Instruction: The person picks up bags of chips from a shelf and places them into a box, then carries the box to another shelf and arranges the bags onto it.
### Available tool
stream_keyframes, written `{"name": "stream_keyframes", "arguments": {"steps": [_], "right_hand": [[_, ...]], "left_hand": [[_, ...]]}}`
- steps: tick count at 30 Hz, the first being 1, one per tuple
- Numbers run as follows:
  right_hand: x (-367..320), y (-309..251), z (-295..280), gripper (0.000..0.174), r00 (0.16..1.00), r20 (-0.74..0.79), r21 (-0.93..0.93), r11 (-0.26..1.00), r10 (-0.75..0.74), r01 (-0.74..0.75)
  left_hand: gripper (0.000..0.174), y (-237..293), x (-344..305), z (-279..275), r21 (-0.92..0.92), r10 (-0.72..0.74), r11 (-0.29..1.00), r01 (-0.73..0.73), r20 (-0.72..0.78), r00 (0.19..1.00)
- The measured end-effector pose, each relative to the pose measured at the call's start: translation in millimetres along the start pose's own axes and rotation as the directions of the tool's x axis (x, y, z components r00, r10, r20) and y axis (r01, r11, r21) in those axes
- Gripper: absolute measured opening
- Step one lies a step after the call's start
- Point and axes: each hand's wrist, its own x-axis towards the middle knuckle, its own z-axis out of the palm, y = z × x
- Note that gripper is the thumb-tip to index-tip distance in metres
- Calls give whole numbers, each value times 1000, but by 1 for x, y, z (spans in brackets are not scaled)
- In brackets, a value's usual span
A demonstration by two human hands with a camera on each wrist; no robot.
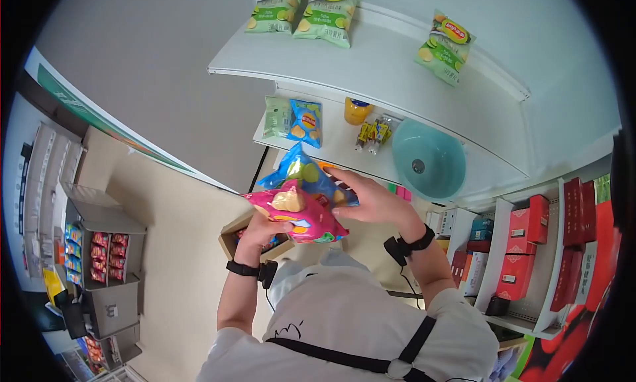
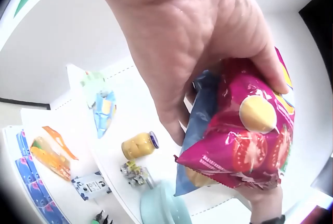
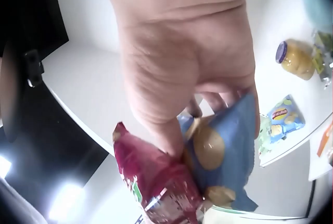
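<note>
In front of the torso, a pink bag of potato chips [image 1: 305,216] lies against a blue bag of potato chips [image 1: 295,167]. My left hand [image 1: 265,230] holds the pink bag from its left side; in the left wrist view the thumb presses its printed face, and the other fingers reach round toward the blue bag. On the other side my right hand [image 1: 371,200] grips the blue bag, its thumb lying between the two bags in the right wrist view and its fingers behind the blue one, partly hidden.
Green chip bags [image 1: 328,14] stand on the upper white shelf [image 1: 298,57]. Below, a blue chip bag [image 1: 305,122], a yellow jar [image 1: 358,110], small packets [image 1: 374,136] and a teal basin [image 1: 430,160] sit on another shelf. An open cardboard box [image 1: 227,244] is below the hands.
</note>
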Motion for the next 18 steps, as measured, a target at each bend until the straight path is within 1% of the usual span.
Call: {"name": "stream_keyframes", "arguments": {"steps": [1, 2, 3, 4, 5, 7, 8, 9, 11, 12, 13, 14, 15, 16, 17, 18], "right_hand": [[-6, -1, -5, 79, 1000, 8, 7, 1000, -2, 2], [-14, -1, -7, 80, 999, -40, -15, 1000, 4, -4], [-21, 0, -9, 80, 996, -88, -41, 999, 7, -10], [-28, -1, -11, 81, 991, -135, -66, 998, 10, -19], [-35, -3, -15, 81, 991, -133, -61, 998, 13, -21], [-48, -10, -29, 78, 978, -191, 152, 987, 82, -53], [-55, -13, -36, 76, 969, -216, 256, 965, 122, -64], [-61, -15, -46, 76, 968, -219, 251, 966, 122, -65], [-78, -16, -65, 71, 922, -223, 494, 852, 316, -172], [-84, -13, -77, 71, 921, -229, 489, 855, 316, -172], [-91, -9, -90, 67, 899, -360, 489, 871, 250, -46], [-94, -8, -97, 63, 854, -486, 471, 879, 185, 78], [-90, -18, -107, 63, 848, -496, 467, 881, 189, 76], [-81, -33, -127, 61, 799, -572, 413, 907, 188, 82], [-71, -45, -146, 58, 742, -646, 356, 931, 181, 83], [-54, -53, -160, 55, 717, -685, 283, 954, 128, 99]], "left_hand": [[94, 6, 4, 20, 11, -9, 1000, 8, 34, 999], [94, 10, 7, 37, 23, -20, 1000, 19, 70, 997], [94, 11, 11, 45, 33, -29, 999, 25, 109, 994], [94, 8, 12, 47, 33, -32, 999, 29, 103, 994], [94, 5, 15, 47, 64, -29, 998, 20, 154, 988], [94, 1, 23, 45, 125, -22, 992, -11, 263, 965], [94, 8, 28, 55, 125, -23, 992, -11, 267, 964], [95, 15, 34, 67, 14, 0, 1000, -4, 311, 950], [96, 30, 43, 88, -206, 53, 978, 30, 390, 919], [96, 30, 50, 84, -208, 57, 978, 29, 396, 917], [103, 28, 57, 78, -205, 52, 978, 29, 379, 924], [110, 27, 62, 71, -202, 46, 979, 31, 363, 931], [117, 27, 67, 67, -199, 37, 979, 36, 351, 936], [117, 30, 71, 65, -199, 34, 979, 42, 368, 929], [116, 33, 74, 64, -241, 40, 970, 44, 334, 942], [114, 36, 75, 62, -281, 40, 959, 49, 301, 953]]}}
